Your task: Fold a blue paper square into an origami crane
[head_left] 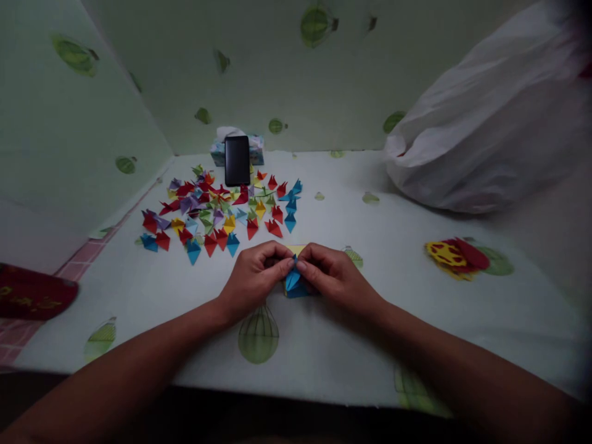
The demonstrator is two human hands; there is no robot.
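Between my fingertips, near the middle of the table, is a small folded blue origami paper (293,280). My left hand (257,271) pinches it from the left, thumb against forefinger. From the other side my right hand (337,274) pinches it too, with its fingers curled in. Under the hands lies a stack of square paper sheets (296,250), yellow and blue at its visible edges; my fingers cover much of it. Beyond my left hand spreads a crowd of folded paper cranes (210,240) in red, blue, yellow, green and purple.
A black phone (237,160) leans on a tissue box (256,149) at the back. On the right sit a large white plastic bag (476,135) and a red and yellow cut-out piece (456,256). A dark red item (34,293) lies at the left edge.
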